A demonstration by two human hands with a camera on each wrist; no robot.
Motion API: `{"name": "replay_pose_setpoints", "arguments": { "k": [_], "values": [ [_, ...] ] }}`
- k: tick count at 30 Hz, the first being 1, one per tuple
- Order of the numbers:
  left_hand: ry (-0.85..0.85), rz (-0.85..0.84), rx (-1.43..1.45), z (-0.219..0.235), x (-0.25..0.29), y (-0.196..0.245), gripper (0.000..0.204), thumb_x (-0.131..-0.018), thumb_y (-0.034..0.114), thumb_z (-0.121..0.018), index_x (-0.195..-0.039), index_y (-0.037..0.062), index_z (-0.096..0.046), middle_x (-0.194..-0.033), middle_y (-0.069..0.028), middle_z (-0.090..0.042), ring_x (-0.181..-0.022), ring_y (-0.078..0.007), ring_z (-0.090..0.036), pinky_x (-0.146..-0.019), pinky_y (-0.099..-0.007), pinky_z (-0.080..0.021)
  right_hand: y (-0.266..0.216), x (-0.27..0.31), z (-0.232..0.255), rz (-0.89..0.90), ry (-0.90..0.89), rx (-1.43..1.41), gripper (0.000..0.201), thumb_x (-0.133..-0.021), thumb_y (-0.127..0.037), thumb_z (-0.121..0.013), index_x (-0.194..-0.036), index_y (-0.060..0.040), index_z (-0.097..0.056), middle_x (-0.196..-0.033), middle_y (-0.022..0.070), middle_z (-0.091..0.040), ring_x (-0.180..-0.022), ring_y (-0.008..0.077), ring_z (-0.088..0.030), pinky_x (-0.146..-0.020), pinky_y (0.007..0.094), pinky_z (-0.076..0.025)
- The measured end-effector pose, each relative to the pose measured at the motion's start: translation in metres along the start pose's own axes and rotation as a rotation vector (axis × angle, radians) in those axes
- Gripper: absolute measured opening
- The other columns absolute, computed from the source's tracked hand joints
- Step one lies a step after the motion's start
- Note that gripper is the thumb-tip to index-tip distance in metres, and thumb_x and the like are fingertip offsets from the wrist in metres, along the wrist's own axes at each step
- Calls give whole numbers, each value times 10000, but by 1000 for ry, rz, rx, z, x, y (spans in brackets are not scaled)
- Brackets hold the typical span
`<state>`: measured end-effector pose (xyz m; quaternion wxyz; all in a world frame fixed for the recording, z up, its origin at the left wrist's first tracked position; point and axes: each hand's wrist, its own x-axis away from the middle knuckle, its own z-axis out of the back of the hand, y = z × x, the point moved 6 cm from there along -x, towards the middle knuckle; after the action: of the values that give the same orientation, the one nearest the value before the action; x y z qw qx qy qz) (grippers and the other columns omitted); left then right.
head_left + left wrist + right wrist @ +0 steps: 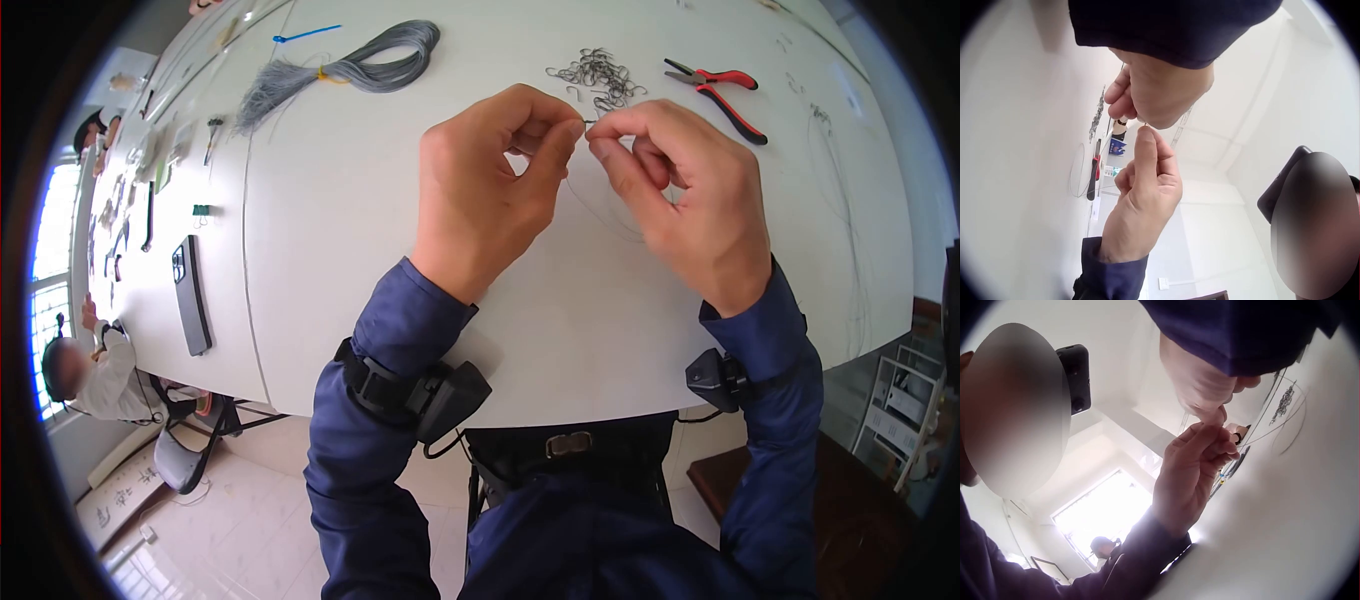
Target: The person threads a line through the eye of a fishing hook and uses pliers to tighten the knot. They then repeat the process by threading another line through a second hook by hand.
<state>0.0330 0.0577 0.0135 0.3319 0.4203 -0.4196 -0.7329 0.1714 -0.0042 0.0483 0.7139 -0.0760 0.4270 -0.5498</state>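
Observation:
Both hands are raised over the white table, fingertips almost meeting. My left hand [495,185] pinches a small dark fishing hook [588,122] between thumb and forefinger; most of it is hidden by the fingers. My right hand [690,190] pinches thin line right beside it, thumb against forefinger. A loop of the thin line [605,217] hangs below the hands. In the left wrist view, the right hand [1144,194] points up to the left fingertips. Just beyond the hands lies a loose pile of small dark hooks [600,75].
Pliers [715,88] with red and black handles lie at the far right. A grey bundle of line [390,58] tied with yellow and a blue cable tie [310,34] lie far left. A phone [190,295] is on the left. Fine loose line [848,220] trails along the right side.

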Motion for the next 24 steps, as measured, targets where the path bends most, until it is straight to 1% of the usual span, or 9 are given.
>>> {"name": "replay_pose_setpoints", "arguments": {
  "k": [3, 4, 6, 9, 12, 15, 18, 21, 24],
  "values": [
    [-74, -38, -74, -5, 2, 1, 79, -932, 21, -673, -961, -52, -676, -834, -63, -704, -699, -111, -665, -669, -234, -538, 10, -1, 2, -47, 1, -53, 79, -876, -72, -721, -930, -31, -680, -600, 40, -480, -530, 113, -424, -512, 263, -353],
    [-102, -48, -92, -7, 2, 1, 77, -931, 19, -672, -960, -52, -676, -832, -59, -703, -698, -109, -664, -667, -233, -537, 15, 0, 2, -125, -21, -105, 80, -885, -83, -717, -934, -29, -685, -606, 30, -484, -538, 100, -421, -516, 255, -351],
    [-128, 12, -39, -9, 3, 3, 80, -932, 25, -677, -962, -50, -678, -835, -59, -704, -701, -110, -664, -670, -234, -537, 26, 2, 0, -280, -67, -213, 91, -902, -106, -710, -943, -26, -693, -617, 10, -490, -555, 73, -416, -526, 240, -346],
    [-143, 53, 77, -11, 5, 4, 92, -934, 36, -684, -966, -50, -678, -838, -63, -703, -708, -115, -666, -678, -238, -538, 42, 3, -3, -323, -49, -378, 145, -919, -159, -710, -955, -19, -705, -624, -35, -477, -582, 34, -397, -536, 223, -331],
    [-134, 76, 139, -9, 5, 5, 108, -938, 47, -689, -970, -55, -675, -838, -70, -701, -716, -122, -669, -687, -242, -541, 49, 5, -6, -399, -46, -461, 167, -913, -175, -710, -957, -14, -710, -623, -63, -458, -592, 16, -383, -542, 218, -323],
    [-93, 96, 160, -5, 4, 5, 113, -941, 47, -687, -968, -61, -670, -837, -76, -700, -720, -127, -672, -692, -245, -543, 50, 8, -11, -445, -119, -432, 151, -908, -165, -700, -946, -19, -713, -615, -65, -435, -580, 22, -378, -536, 222, -320],
    [-40, 93, 158, -2, 3, 4, 113, -942, 44, -685, -962, -65, -665, -841, -82, -702, -721, -129, -674, -692, -246, -544, 34, 6, -7, -465, -182, -283, 107, -887, -128, -691, -918, -27, -704, -599, -31, -424, -554, 51, -384, -520, 237, -317],
    [-12, 84, 112, -1, 2, 2, 101, -939, 33, -680, -959, -64, -663, -845, -85, -705, -718, -128, -675, -684, -245, -544, 18, 7, -5, -356, -151, -131, 71, -869, -92, -701, -907, -35, -688, -584, 12, -415, -524, 94, -382, -501, 263, -317],
    [-26, 23, 4, -1, 1, 0, 86, -932, 23, -677, -957, -59, -666, -844, -79, -707, -711, -122, -673, -671, -241, -542, 2, 3, 0, -91, -52, -31, 68, -858, -64, -708, -913, -38, -678, -567, 34, -386, -507, 119, -371, -495, 276, -319]
  ]
}}
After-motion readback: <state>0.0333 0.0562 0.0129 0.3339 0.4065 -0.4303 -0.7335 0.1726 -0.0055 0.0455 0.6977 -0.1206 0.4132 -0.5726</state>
